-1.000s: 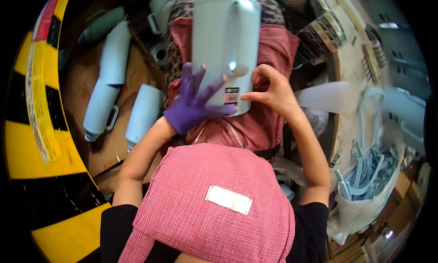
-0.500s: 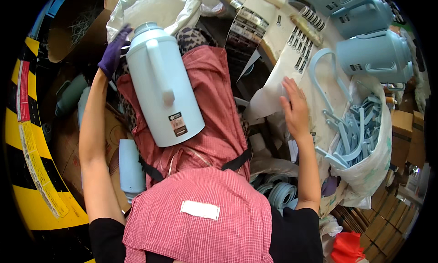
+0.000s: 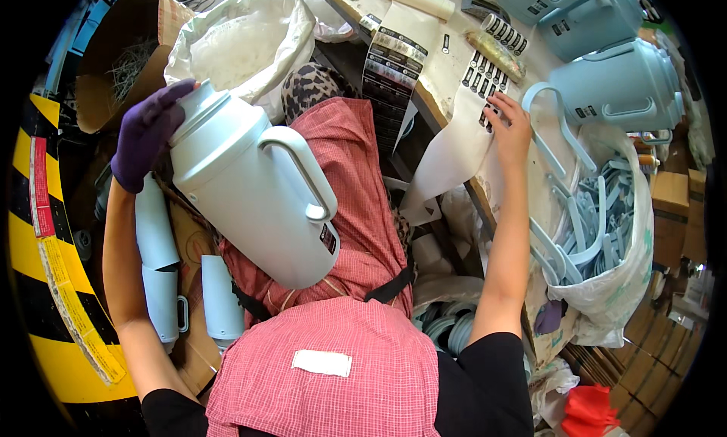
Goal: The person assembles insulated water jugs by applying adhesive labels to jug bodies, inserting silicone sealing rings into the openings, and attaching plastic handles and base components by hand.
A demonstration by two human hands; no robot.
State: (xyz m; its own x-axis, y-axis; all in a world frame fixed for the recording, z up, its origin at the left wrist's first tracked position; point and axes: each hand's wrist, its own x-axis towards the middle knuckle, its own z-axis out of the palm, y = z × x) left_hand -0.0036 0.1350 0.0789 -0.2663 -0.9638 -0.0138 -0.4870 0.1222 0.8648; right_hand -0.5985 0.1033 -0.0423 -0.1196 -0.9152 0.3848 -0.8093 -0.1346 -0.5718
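Note:
A light-blue thermos flask (image 3: 246, 187) lies tilted across my lap, its looped handle facing right and a small dark label low on its side. My left hand (image 3: 148, 134), in a purple glove, grips the flask around its neck, with the fingers over the mouth. Bare, my right hand (image 3: 511, 126) reaches to a white backing sheet (image 3: 447, 160) of small black stickers on the table. Its thumb and fingertips pinch at one sticker (image 3: 485, 119) near the lower end of the rows. The sheet's free end hangs over the table edge.
At right, more light-blue flasks (image 3: 613, 88) lie beside a white sack of loose plastic handles (image 3: 602, 232). A strip of larger labels (image 3: 394, 66) drapes off the table. Ahead stand an open white sack (image 3: 242, 43) and a cardboard box (image 3: 151, 35). Blue flask bodies (image 3: 219, 297) stand at left.
The flask has turned on my lap, its handle swinging right and its neck tipping left with my left hand. My right hand has moved forward from mid-air onto the stickers.

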